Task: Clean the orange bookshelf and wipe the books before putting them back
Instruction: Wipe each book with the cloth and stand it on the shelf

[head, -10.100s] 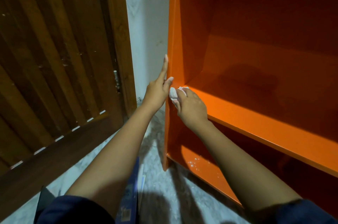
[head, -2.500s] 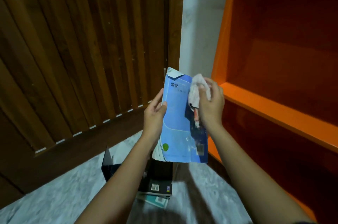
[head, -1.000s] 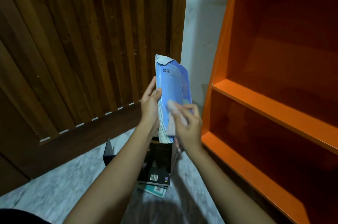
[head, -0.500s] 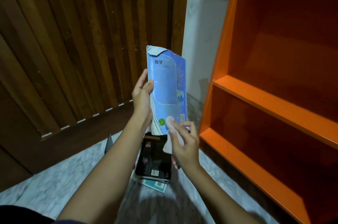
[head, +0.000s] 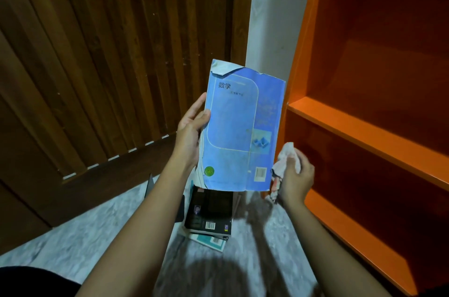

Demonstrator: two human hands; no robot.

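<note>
— Where are we with the shelf (head: 364, 141)?

— From my feed, its boards look wiped: the orange shines and I spot no dust on the parts in view, though the upper boards are cut off, so I can't vouch for those. No book is back on it yet, as far as I can see.

— And the books?

— One book (head: 240, 131), the blue one, is up in the air just left of the shelf's side panel, held upright with its cover facing me. The left hand (head: 192, 131) grips it by the edge farther from the shelf, thumb on the cover and fingers behind.

— The other hand?

— The right hand (head: 295, 180) is curled round a crumpled white cloth (head: 288, 158), between the book's lower corner and the shelf. Whether the cloth touches the book's edge, I can't tell.

— So the wiping is under way?

— I judge so. The cover looks worn and its top corner is torn; I can't say if any dust remains on it. The back of it is hidden from me.

— What's left?

— Quite a lot, I'd say. A stack (head: 209, 214) of at least two more books lies on the floor (head: 97, 236) left of the shelf, below the held one, near the door (head: 109, 66). Those look untouched to me. Each needs a wipe, then everything goes onto the boards. I'd put us past the shelf cleaning and early in the book part.
</note>
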